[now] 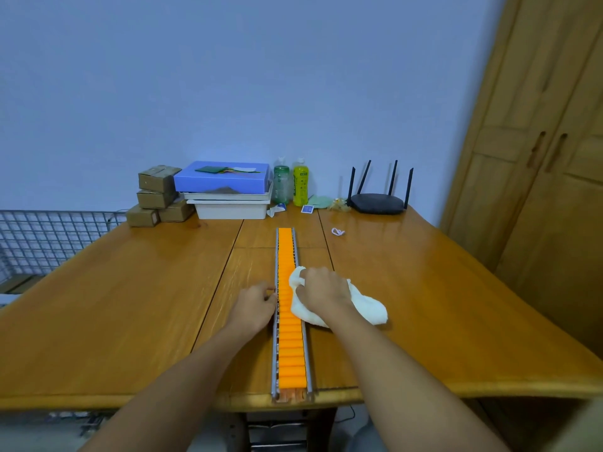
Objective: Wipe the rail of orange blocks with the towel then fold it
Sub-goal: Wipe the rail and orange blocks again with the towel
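A long rail of orange blocks [287,256] in a grey metal frame runs down the middle of the wooden table [130,305] from the far side to the front edge. My right hand [323,288] grips a bunched white towel [368,309] and presses it onto the rail about midway, partly covering the blocks there. The towel's loose end trails to the right on the table. My left hand [257,301] rests against the rail's left side, fingers curled on the metal edge.
At the back of the table stand small cardboard boxes [156,195], a blue box on white trays [225,187], two bottles [292,182] and a black router [378,202]. A wire basket [42,236] is at left, a wooden wardrobe [538,158] at right.
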The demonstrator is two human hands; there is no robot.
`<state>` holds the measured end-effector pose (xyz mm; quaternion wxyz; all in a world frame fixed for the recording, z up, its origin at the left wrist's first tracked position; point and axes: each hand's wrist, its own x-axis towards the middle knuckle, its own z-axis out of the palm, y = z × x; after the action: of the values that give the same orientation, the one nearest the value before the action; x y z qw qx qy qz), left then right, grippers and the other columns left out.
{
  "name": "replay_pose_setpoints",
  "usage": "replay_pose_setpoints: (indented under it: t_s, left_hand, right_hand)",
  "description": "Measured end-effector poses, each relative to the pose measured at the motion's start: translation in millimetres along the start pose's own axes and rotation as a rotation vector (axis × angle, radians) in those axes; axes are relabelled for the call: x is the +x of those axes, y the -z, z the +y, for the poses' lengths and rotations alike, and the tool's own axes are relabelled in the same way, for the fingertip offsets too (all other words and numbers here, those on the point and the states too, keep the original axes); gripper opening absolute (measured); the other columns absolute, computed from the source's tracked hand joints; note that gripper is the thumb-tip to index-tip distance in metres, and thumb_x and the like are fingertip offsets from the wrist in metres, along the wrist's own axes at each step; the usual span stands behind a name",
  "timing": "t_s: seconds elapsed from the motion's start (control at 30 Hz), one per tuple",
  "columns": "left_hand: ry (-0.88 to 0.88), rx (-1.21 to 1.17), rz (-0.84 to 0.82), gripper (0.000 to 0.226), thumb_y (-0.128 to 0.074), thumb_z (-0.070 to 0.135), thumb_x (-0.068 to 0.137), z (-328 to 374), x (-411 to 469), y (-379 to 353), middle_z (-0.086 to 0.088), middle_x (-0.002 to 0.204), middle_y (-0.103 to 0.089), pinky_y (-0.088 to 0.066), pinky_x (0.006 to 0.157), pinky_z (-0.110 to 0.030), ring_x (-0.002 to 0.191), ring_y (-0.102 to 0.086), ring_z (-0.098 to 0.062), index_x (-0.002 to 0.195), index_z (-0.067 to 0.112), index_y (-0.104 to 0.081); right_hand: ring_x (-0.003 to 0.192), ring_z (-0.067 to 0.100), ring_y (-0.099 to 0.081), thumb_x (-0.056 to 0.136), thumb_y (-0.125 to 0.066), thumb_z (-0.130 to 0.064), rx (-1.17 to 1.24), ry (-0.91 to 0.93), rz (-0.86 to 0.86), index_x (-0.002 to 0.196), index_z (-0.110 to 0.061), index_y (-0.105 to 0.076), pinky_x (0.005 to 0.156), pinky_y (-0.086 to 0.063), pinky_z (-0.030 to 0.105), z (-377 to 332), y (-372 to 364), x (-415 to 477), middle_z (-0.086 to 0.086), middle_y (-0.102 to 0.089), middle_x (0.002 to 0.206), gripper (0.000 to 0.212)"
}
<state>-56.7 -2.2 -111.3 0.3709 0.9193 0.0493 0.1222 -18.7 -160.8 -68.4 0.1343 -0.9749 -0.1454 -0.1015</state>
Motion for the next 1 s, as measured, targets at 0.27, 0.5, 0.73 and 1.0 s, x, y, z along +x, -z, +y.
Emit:
replay_pose_setpoints:
  t_s: [0.27,0.5,0.73,1.0]
  left_hand:
    - [0.025,-0.004,-0.012,0.035,-0.055,0.022,0.103,3,-26,4,-0.006,0.116,-0.069,-0.042,0.064,-0.017,0.080,-0.056,-0.003,0.137,0.012,-0.060]
    - [0.017,0.033,-0.012,0.034,-0.056,0.021,0.103,7,-50,8,-0.007,0.116,-0.071,-0.038,0.062,-0.016,0.080,-0.055,-0.003,0.134,0.011,-0.063]
    - [0.029,0.045,-0.029,0.036,-0.055,0.023,0.103,14,-83,12,-0.002,0.107,-0.070,-0.044,0.063,-0.018,0.079,-0.058,-0.003,0.137,0.012,-0.061]
    - [0.012,0.034,-0.018,0.036,-0.052,0.022,0.105,22,-125,15,0.003,0.083,-0.063,-0.051,0.068,-0.029,0.072,-0.056,-0.006,0.138,0.009,-0.060]
  right_hand:
    - [0.076,0.022,-0.055,0.094,-0.055,-0.024,-0.026,0.001,0.001,0.111,-0.019,-0.069,0.061,-0.039,0.031,-6,10,-35,0.004,-0.067,0.095,0.022]
    - [0.076,0.022,-0.054,0.093,-0.056,-0.026,-0.040,0.002,0.014,0.113,-0.019,-0.069,0.062,-0.039,0.031,-10,17,-66,0.003,-0.068,0.096,0.024]
    - [0.079,0.023,-0.054,0.095,-0.055,-0.024,-0.057,-0.004,-0.004,0.115,-0.018,-0.067,0.064,-0.040,0.032,-15,28,-101,0.004,-0.067,0.100,0.024]
    - [0.081,0.024,-0.053,0.095,-0.055,-0.024,-0.059,0.003,0.011,0.113,-0.016,-0.065,0.068,-0.039,0.033,-20,38,-145,0.006,-0.066,0.103,0.022]
